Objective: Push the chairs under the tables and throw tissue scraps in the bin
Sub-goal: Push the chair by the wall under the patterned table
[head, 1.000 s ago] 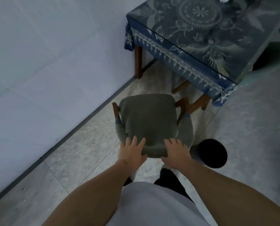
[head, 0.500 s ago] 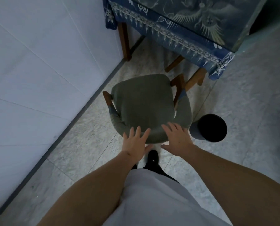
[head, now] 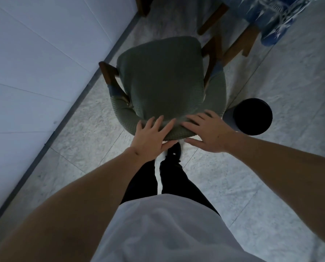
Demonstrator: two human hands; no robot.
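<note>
One chair here: a wooden armchair with a grey-green knitted cover [head: 163, 82], sitting in the upper middle of the frame. Both hands are on its curved backrest. The left hand [head: 150, 140] lies flat on the top of the backrest with fingers spread and straight, not wrapped around anything. The right hand [head: 209, 132] is the same deal, fingers spread and straight over the backrest's right end, thumb hanging off below it.

One round black bin [head: 252, 116] stands just beside the chair's right armrest at middle right, pretty tight there. The pale tiled wall [head: 35, 72] runs diagonally down the left side, with a strip of grey marbled floor [head: 86, 133] between it and the chair. Top right corner shows the blue patterned tablecloth [head: 277, 21] hanging off the table, with two brown wooden legs [head: 239, 44] slanting under it right ahead of the chair. The chair's seat sits short of the cloth. One black shoe [head: 174, 153] is just behind the backrest.
</note>
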